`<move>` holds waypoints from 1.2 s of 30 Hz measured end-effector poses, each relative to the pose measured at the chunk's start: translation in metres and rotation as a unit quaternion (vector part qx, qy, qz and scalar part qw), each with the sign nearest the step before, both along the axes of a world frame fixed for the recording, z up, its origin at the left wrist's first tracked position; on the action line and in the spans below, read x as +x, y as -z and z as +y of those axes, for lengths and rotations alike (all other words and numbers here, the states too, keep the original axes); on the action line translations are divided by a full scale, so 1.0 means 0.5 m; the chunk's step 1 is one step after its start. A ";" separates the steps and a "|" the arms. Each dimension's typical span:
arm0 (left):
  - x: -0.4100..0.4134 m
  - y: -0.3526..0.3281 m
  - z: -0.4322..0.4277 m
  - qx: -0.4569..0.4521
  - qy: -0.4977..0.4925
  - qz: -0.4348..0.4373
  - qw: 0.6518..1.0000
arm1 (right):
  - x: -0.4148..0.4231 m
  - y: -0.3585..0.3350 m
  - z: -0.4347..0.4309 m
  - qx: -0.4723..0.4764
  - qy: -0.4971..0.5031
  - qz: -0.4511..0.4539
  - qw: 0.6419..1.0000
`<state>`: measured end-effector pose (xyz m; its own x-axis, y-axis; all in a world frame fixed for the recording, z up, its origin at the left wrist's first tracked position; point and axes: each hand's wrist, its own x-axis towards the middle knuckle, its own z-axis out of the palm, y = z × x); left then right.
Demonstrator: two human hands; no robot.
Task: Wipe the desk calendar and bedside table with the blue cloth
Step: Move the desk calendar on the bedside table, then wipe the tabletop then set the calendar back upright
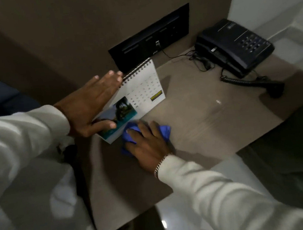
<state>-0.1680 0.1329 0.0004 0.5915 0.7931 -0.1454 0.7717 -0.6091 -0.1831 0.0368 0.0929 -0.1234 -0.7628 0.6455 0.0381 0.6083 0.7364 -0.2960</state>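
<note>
Here, head view: left hand (91, 104) grips the desk calendar (135, 96), thumb pressed on its photo panel, fingers spread flat behind the back up to the spiral binding. Calendar is tilted, lower edge near the tabletop (203, 113); contact w/ the surface can't be told. Just below the left thumb, right hand (148, 143) lies palm-down on the blue cloth (164, 131), fingers spread over it, pressing it to the tabletop; cloth is bunched, showing btwn fingers and at both sides of the hand, touching or just beside the calendar's lower corner. Far beyond the right hand, at the tabletop's back corner, sits a dark telephone (233, 47) w/ its coiled cord (244, 80) trailing toward the hand's side. Dark wall panel (150, 40) sits just past the left fingertips. Both sleeves white; bracelet (160, 165) on right wrist.
</note>
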 end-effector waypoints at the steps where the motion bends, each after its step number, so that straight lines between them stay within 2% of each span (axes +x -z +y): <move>1: -0.002 0.004 0.001 -0.004 -0.014 -0.013 1.000 | 0.022 0.000 0.022 0.006 0.001 -0.017 1.000; 3: -0.003 0.011 -0.003 -0.009 -0.042 -0.043 0.998 | 0.074 0.003 0.068 0.001 0.032 -0.047 0.998; 8: 0.030 0.003 -0.031 -0.003 -0.096 -0.071 0.993 | 0.233 -0.018 0.155 -0.060 0.180 -0.106 0.976; 10: 0.039 -0.007 -0.041 0.019 -0.136 -0.133 0.982 | 0.276 -0.039 0.181 -0.079 0.251 -0.080 0.962; 12: 0.051 -0.014 -0.049 0.063 -0.201 -0.218 0.953 | 0.305 -0.052 0.217 -0.096 0.280 -0.072 0.952; 14: 0.069 -0.009 -0.064 0.109 -0.276 -0.294 0.908 | 0.318 -0.053 0.235 -0.139 0.252 -0.102 0.952; 16: 0.093 0.007 -0.084 0.150 -0.339 -0.376 0.850 | 0.324 -0.037 0.222 -0.150 0.229 -0.120 0.954; 19: 0.126 0.041 -0.113 0.201 -0.449 -0.459 0.740 | 0.342 -0.003 0.170 -0.098 0.223 -0.110 0.964; 21: 0.143 0.061 -0.128 0.211 -0.543 -0.488 0.650 | 0.355 0.011 0.154 -0.075 0.212 -0.117 0.967; 23: 0.154 0.073 -0.139 0.202 -0.610 -0.527 0.556 | 0.353 0.015 0.157 -0.080 0.221 -0.129 0.963; 24: 0.159 0.078 -0.143 0.190 -0.637 -0.529 0.527 | 0.349 0.012 0.160 -0.094 0.230 -0.138 0.959; 26: 0.167 0.075 -0.152 0.146 -0.676 -0.527 0.494 | 0.339 -0.006 0.163 -0.127 0.226 -0.170 0.951; 30: 0.190 0.055 -0.157 0.074 -0.636 -0.684 0.350 | 0.326 -0.073 0.176 -0.190 0.225 -0.216 0.931; 31: 0.191 0.048 -0.157 0.070 -0.633 -0.696 0.332 | 0.312 -0.098 0.182 -0.176 0.229 -0.180 0.940; 33: 0.190 0.041 -0.160 0.082 -0.631 -0.706 0.311 | 0.262 -0.147 0.200 -0.144 0.230 0.003 0.962; 35: 0.193 0.034 -0.158 0.090 -0.630 -0.713 0.296 | 0.187 -0.193 0.229 -0.199 0.218 0.190 0.936; 36: 0.192 0.032 -0.157 0.092 -0.632 -0.713 0.291 | 0.146 -0.209 0.246 -0.241 0.214 0.233 0.917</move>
